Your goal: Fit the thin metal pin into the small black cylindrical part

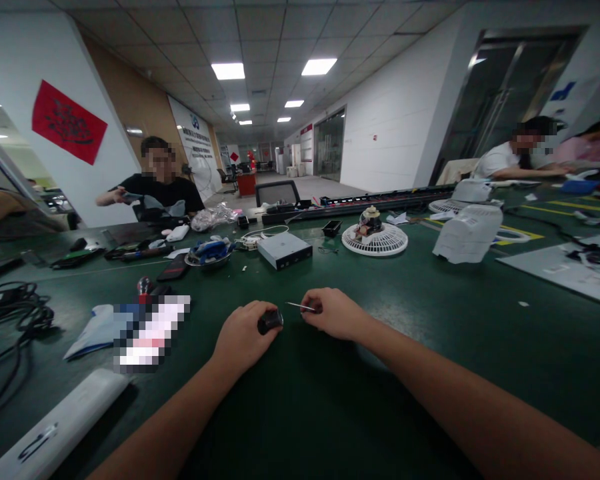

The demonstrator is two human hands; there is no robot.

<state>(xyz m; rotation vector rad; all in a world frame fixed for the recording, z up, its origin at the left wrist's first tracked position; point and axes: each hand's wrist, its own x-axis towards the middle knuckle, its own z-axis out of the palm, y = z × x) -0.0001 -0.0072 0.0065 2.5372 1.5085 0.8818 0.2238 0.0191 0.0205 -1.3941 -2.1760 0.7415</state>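
My left hand [245, 332] is closed round a short black cylinder [271, 323], its round end facing right. Between the fingers of my right hand [333, 312] is a thin metal rod [300, 306], whose pointed tip reaches left toward the cylinder. A small gap separates the tip from the cylinder. Most of the rod's other end is hidden inside my right hand, so I cannot make out its kind. Both hands are just above or resting on the green table [290, 413].
Beyond my hands stand a silver disc drive [285, 249], a white fan grille with a motor [375, 238] and a white plastic housing [469, 233]. Left are a red-and-black tool [145, 288], black cables [17, 307] and a long white bar [55, 427]. People sit across the table.
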